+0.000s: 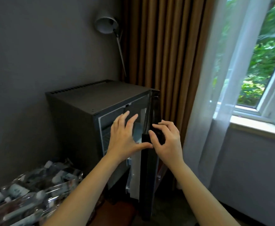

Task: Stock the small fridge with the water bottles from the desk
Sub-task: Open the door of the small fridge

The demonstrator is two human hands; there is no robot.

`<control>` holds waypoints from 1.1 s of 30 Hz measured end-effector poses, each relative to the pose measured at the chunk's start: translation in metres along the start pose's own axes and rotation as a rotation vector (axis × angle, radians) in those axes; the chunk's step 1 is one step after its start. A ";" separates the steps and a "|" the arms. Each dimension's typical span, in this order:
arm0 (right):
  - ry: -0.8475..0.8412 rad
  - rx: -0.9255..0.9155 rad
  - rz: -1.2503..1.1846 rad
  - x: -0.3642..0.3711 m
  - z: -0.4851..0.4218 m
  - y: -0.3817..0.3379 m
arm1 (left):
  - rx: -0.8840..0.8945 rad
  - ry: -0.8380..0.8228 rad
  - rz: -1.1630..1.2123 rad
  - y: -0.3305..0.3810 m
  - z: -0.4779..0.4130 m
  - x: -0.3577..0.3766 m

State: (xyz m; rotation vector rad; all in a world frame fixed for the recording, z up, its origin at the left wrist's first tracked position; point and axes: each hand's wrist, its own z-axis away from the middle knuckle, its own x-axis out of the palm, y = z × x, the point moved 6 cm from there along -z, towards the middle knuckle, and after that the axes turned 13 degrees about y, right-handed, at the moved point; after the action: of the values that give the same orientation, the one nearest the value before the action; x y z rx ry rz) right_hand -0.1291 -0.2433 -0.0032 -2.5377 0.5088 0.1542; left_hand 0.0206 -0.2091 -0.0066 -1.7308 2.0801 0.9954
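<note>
Dim, blurry; daylight from window [264, 62]

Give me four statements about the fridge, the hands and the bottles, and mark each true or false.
1. The fridge door is open. True.
2. The left hand holds a bottle. False: it is empty, fingers spread.
3. The bottles lie in a plastic-wrapped pack at lower left. True.
4. The right hand rests on the window sill. False: it is at the door's edge.
</note>
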 end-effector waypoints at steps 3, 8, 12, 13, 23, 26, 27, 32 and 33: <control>0.114 0.006 0.076 -0.035 -0.002 0.016 | 0.198 -0.009 0.039 0.048 -0.002 0.021; 0.176 -0.024 0.344 -0.084 -0.016 0.047 | 0.300 -0.050 0.165 0.097 -0.001 0.057; 0.233 0.051 0.538 -0.114 -0.030 0.076 | 0.384 -0.137 0.115 0.116 -0.003 0.086; 0.265 0.094 0.581 -0.122 -0.033 0.084 | 0.387 -0.154 0.116 0.117 -0.005 0.092; -0.001 0.392 0.832 -0.128 -0.037 0.175 | 0.213 -0.294 0.072 0.115 -0.057 0.155; -0.046 0.441 0.821 -0.131 -0.053 0.210 | 0.172 -0.298 0.016 0.112 -0.082 0.175; -0.045 0.451 0.806 -0.132 -0.060 0.220 | 0.163 -0.289 -0.016 0.110 -0.091 0.181; -0.052 0.483 0.750 -0.125 -0.097 0.270 | 0.109 -0.251 -0.172 0.094 -0.129 0.209; -0.062 0.483 0.747 -0.122 -0.104 0.279 | 0.103 -0.248 -0.199 0.091 -0.134 0.215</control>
State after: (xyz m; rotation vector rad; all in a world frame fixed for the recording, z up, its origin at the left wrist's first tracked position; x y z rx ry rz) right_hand -0.3488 -0.4774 -0.0262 -1.7726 1.2757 0.3301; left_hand -0.0903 -0.4538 -0.0054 -1.6327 1.7381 0.9694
